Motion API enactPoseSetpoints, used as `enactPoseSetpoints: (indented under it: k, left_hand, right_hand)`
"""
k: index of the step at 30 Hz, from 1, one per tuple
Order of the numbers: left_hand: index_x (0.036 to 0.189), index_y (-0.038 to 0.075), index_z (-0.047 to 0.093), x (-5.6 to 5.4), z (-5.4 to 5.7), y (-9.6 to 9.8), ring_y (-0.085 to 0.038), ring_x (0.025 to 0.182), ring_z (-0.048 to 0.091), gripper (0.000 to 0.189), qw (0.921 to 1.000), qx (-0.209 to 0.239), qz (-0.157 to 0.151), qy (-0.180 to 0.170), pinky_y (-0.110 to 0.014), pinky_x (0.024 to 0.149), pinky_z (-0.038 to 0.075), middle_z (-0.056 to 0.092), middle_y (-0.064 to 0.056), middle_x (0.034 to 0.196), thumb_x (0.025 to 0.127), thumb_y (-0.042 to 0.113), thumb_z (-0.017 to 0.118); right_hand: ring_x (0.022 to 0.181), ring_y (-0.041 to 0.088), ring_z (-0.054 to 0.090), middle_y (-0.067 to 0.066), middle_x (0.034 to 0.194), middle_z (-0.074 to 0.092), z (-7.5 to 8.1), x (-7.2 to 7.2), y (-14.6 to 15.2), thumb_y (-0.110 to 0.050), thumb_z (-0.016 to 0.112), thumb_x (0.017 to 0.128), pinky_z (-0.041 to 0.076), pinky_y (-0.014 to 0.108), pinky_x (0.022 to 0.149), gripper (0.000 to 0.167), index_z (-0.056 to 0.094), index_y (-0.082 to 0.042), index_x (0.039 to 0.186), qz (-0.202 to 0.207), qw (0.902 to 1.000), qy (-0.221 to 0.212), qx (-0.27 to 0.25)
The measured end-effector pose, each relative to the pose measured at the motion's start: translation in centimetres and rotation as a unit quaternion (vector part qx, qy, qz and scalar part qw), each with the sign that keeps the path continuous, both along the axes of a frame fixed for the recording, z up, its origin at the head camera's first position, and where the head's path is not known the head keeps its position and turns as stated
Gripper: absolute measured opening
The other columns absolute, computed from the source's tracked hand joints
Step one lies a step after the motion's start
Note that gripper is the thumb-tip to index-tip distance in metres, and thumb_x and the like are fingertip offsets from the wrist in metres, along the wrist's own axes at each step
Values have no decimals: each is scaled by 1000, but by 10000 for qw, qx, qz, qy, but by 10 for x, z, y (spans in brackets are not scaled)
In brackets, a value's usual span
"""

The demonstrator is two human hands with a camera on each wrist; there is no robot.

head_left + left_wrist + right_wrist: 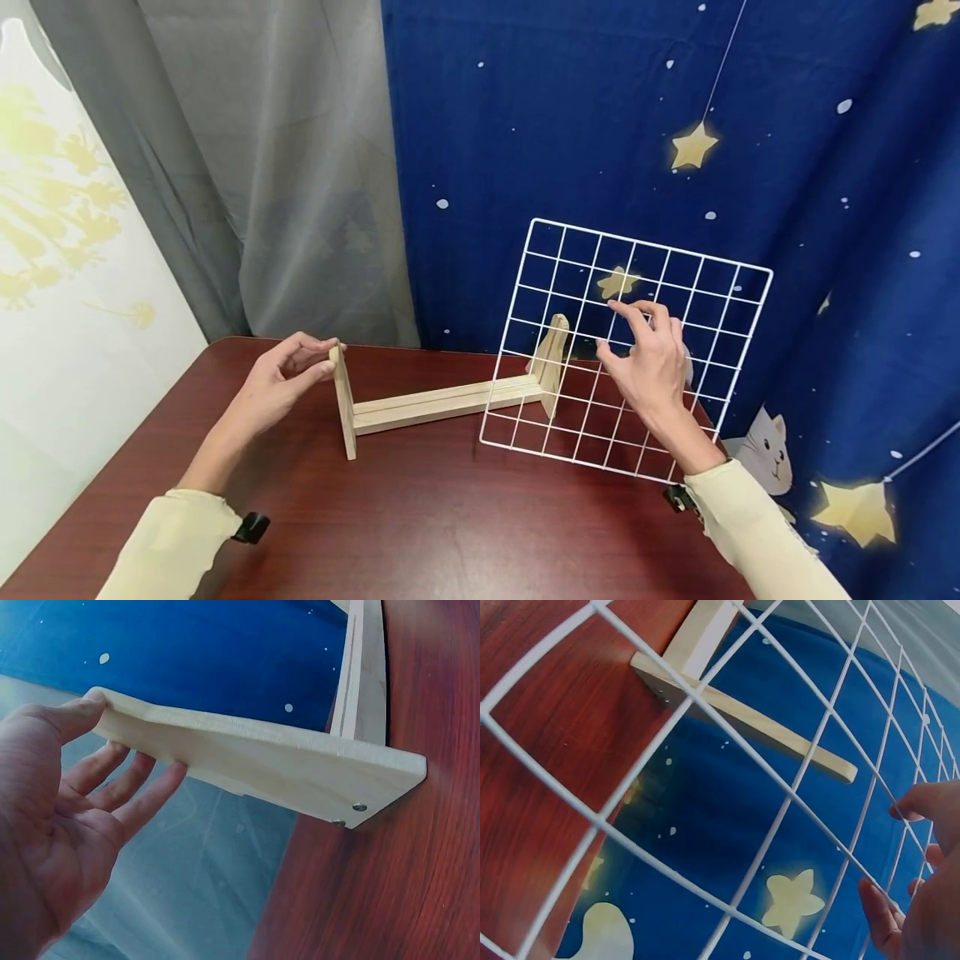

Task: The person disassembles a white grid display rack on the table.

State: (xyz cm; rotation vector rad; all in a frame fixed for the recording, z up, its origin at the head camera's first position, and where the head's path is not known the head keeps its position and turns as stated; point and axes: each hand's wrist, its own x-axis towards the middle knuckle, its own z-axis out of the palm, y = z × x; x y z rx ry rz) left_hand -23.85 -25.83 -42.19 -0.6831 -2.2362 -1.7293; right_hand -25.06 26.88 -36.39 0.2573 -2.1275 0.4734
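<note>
On the left of the head view, my left hand (281, 375) pinches the top of the near end panel of a pale wooden stand (427, 408). The left wrist view shows the thumb on one edge of that panel (255, 757) and the fingers against its other edge. Two end panels rise from the stand's long grooved bar. To the right, a white wire grid panel (577, 457) is upright and tilted, overlapping the stand's far end panel (553, 358). My right hand (648, 367) holds the grid, its thumb and curled fingers at the wires (787, 791).
The stand is on a dark red wooden table (450, 508). Behind it hang a grey curtain (300, 167) and a dark blue curtain (540, 125) with stars. A pale patterned panel (67, 275) borders the table's left side.
</note>
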Motion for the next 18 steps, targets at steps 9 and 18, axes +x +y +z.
enactPoseSetpoints:
  k: [9,18]
  left_hand:
    - [123,-3,66,14,-2,-10,-5,114,75,27,9996,-59,179,185,-20,91,62,75,-18,130,97,-2,73]
    - [127,-4,71,28,-5,-21,-11,109,78,38,9988,168,466,22,-19,85,63,80,-4,121,90,-3,80]
  right_hand:
    - [98,43,56,19,129,63,-8,-6,7,-21,87,75,47,56,83,55,73,-19,129,25,9990,-431,-133]
    - [88,40,55,18,128,63,-18,-7,10,-20,86,72,47,54,77,57,73,-20,128,-37,9965,-824,-140]
